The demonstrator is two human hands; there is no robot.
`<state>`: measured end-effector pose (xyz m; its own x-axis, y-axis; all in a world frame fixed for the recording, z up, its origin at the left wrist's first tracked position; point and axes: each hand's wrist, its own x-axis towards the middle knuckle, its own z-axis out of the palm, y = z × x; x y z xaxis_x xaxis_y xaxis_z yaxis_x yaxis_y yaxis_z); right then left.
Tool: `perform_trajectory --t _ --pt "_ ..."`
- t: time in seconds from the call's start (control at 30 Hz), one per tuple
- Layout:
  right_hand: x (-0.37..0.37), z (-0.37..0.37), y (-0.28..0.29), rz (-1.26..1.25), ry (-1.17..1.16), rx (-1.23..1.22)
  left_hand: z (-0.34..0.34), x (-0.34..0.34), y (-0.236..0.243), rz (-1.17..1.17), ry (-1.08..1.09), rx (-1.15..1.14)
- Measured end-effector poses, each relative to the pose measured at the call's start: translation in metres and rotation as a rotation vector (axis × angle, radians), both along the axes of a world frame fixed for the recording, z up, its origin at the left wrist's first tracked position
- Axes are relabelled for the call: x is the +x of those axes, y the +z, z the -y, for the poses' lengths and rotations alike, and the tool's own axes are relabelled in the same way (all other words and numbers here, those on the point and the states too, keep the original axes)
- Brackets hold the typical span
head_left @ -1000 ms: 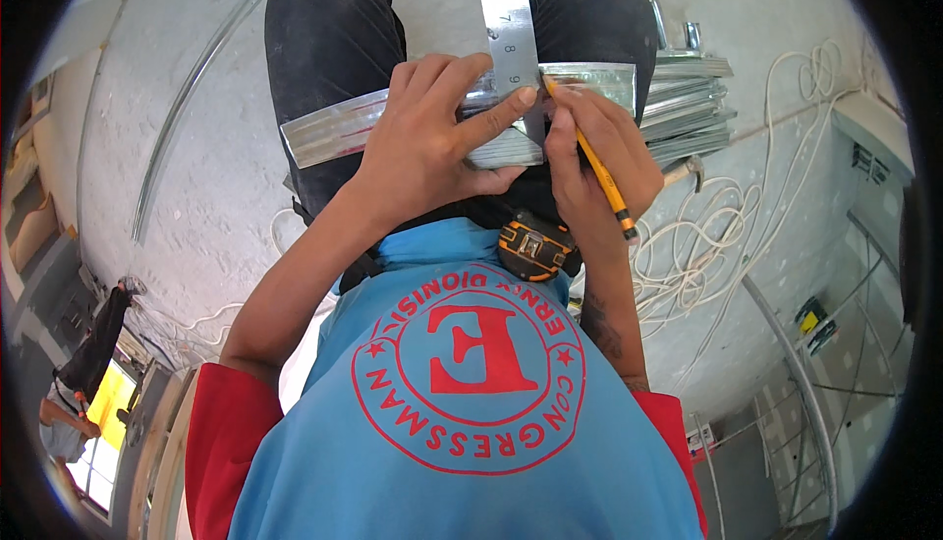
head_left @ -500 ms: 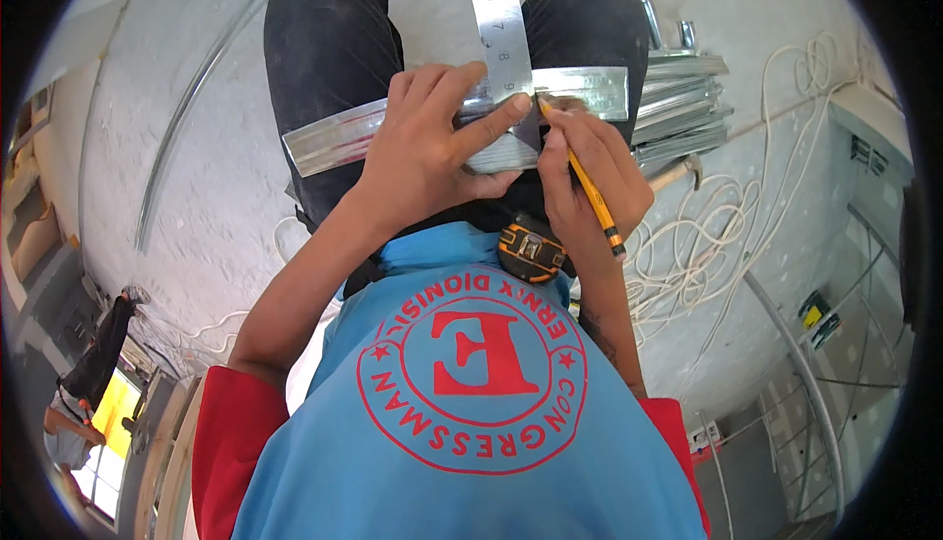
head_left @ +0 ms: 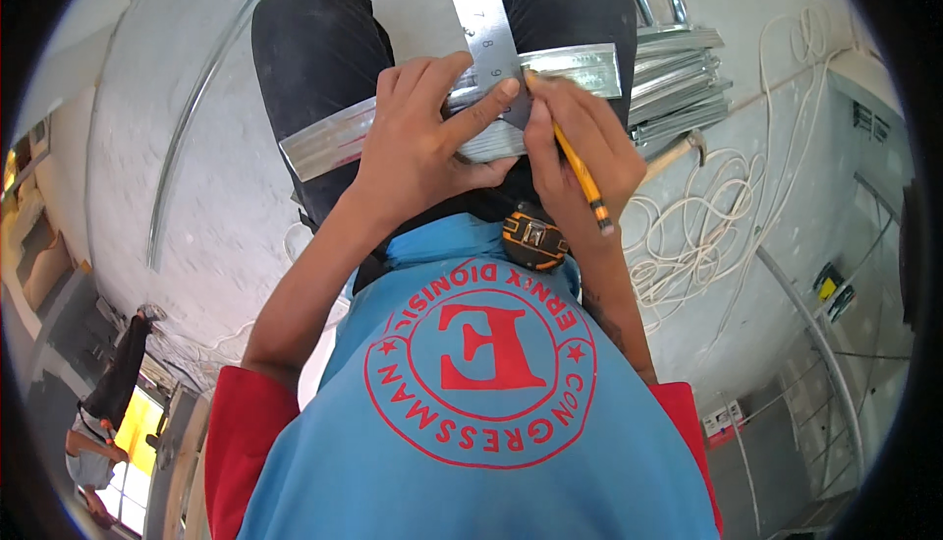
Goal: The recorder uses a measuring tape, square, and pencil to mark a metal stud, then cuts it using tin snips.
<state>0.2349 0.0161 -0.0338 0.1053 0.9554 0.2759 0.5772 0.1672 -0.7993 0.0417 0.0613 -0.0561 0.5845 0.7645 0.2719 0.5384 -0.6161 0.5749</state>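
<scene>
Across my thighs lies a shiny metal strip (head_left: 329, 139), like a flat channel, its right end (head_left: 589, 68) resting by my right knee. A steel ruler (head_left: 478, 9) crosses it and points away from me. My left hand (head_left: 417, 137) presses ruler and strip together, thumb on the ruler and fingers over the strip. Below the thumb, a pale ribbed piece (head_left: 494, 141) shows under the ruler; its kind is unclear. In my right hand (head_left: 589, 142) is a yellow pencil (head_left: 582, 181), its tip touching the strip beside the ruler's right edge.
A black and orange tape measure (head_left: 534, 235) hangs at my waist. Stacked metal channels (head_left: 678, 78) lie right of my knee, near a hammer (head_left: 678, 155) and coiled white cable (head_left: 697, 235). A long metal rail (head_left: 192, 98) curves along the left floor. Another person (head_left: 98, 432) is at lower left.
My view has shifted slightly, and the ruler, strip and knees sit a little higher and further left. The pencil tip stays beside the ruler's edge; both hands keep their holds.
</scene>
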Motion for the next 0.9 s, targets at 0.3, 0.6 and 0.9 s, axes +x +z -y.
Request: perform_trajectory --t 0.3,0.6,0.9 --pt "0.003 -0.002 0.002 -0.021 0.004 0.095 0.000 0.003 -0.002 0.005 0.006 -0.008" --pt "0.014 0.058 0.023 -0.735 -0.263 -0.485 -0.010 -0.001 0.018 -0.008 -0.047 -0.127" --pt "0.008 0.038 0.005 -0.699 -0.205 -0.692 -0.009 -0.028 0.037 -0.012 -0.108 -0.286"
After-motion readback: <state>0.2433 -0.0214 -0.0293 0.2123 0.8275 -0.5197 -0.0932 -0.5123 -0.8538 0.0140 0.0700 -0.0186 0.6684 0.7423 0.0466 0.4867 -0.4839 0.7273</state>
